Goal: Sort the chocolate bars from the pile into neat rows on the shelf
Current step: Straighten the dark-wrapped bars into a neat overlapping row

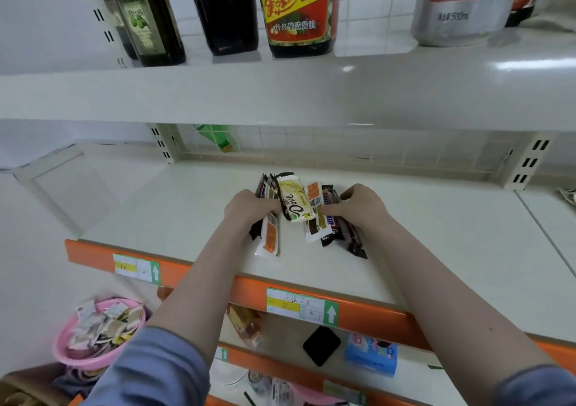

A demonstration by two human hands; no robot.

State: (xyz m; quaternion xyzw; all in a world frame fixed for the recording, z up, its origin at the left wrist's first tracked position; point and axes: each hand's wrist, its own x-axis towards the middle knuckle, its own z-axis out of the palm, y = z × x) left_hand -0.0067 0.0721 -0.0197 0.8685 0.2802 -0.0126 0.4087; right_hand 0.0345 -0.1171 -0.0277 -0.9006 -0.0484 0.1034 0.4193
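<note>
Loose pile of wrapped chocolate bars (307, 215) sits mid white shelf (436, 250). Left hand (249, 207) and right hand (361, 206) are curled onto its outer bars. Bars should be squared parallel, wrappers not crushed.

The chocolate bars (299, 206) lie in a cluster on the shelf (162, 206), near its middle. The left hand (249, 207) rests on the cluster's left side, the right hand (361, 206) on its right. Above the shelf, bottles (296, 13) stand on an upper shelf (280, 94). Below and left of the shelf sits a basket (65, 340) holding packets.
</note>
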